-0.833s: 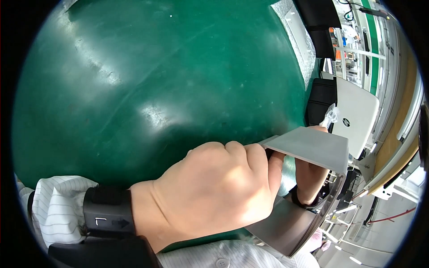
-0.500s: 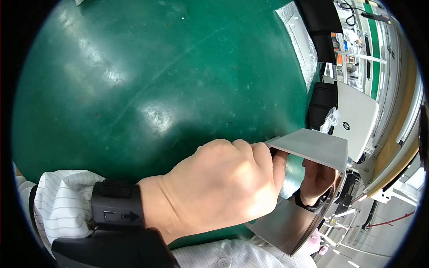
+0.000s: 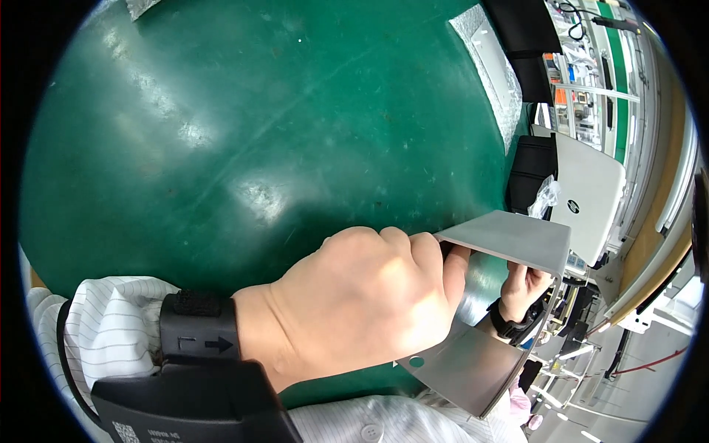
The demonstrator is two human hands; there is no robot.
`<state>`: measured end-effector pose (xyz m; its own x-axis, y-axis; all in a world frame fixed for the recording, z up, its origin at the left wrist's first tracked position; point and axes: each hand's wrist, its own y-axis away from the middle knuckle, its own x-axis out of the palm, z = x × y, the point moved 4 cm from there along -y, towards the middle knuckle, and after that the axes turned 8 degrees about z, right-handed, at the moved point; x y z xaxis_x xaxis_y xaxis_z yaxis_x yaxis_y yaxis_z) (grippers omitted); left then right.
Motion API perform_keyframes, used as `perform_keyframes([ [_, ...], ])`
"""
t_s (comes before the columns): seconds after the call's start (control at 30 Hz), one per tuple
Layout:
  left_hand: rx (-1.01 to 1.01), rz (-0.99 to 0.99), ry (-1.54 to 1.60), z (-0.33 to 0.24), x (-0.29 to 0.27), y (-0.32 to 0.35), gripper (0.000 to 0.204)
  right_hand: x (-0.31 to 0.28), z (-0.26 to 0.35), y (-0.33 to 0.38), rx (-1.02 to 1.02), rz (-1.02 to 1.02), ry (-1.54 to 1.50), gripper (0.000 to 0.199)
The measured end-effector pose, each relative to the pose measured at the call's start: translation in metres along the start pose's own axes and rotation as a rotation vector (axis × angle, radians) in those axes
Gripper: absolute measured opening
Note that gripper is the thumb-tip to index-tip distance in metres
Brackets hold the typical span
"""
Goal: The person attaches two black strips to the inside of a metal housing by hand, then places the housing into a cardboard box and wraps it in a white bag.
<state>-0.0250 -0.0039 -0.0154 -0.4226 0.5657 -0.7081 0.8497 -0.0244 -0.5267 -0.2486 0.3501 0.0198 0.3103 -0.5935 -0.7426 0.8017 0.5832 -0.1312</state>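
Note:
A grey U-shaped sheet-metal part [image 3: 513, 238] stands off the right side of my body, above the near edge of the green table. Its lower panel has a round hole near one corner. My left hand [image 3: 362, 295] is closed on the part's near left side, fingers curled round the upper panel's edge, with the fingertips partly hidden. Through the part's open middle my right hand [image 3: 523, 289] shows, with a black band on its wrist. Its fingers are bent up against the upper panel, and their tips are hidden behind it.
The green tabletop [image 3: 244, 140] stretches ahead and left. At the far right lies a silver bubble-wrap sheet [image 3: 506, 111] with a flat pale piece on it. Beyond are black boxes [image 3: 528, 33], a crumpled clear bag [image 3: 545, 196] and a white panel-shaped device [image 3: 591, 193].
My right hand has shifted inside the metal part and its fingers are bent up more. The part has tilted slightly, and the hole in its lower panel now shows fully. My left hand keeps its grip.

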Motion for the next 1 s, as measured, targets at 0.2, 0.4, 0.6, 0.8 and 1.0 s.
perform_keyframes([
  [0.2, -0.022, 0.023, 0.007, -0.004, -0.003, 0.003, 0.015, 0.064, 0.053, -0.013, -0.182, 0.073, 0.114, 0.023],
  [0.4, -0.24, 0.097, 0.4, 0.02, -0.006, -0.001, 0.039, 0.101, 0.124, -0.019, -0.389, 0.123, 0.321, 0.027],
  [0.6, -0.322, 0.078, 0.466, 0.021, -0.006, 0.004, 0.033, 0.14, 0.188, -0.031, -0.622, 0.239, 0.456, 0.031],
  [0.8, -0.26, 0.126, 0.516, 0.023, 0.009, -0.004, 0.03, 0.142, 0.169, -0.032, -0.435, 0.615, 0.285, 0.043],
  [1.0, -0.314, 0.125, 0.508, 0.024, 0.01, -0.004, 0.026, 0.156, 0.194, -0.032, -0.471, 0.625, 0.24, 0.045],
])
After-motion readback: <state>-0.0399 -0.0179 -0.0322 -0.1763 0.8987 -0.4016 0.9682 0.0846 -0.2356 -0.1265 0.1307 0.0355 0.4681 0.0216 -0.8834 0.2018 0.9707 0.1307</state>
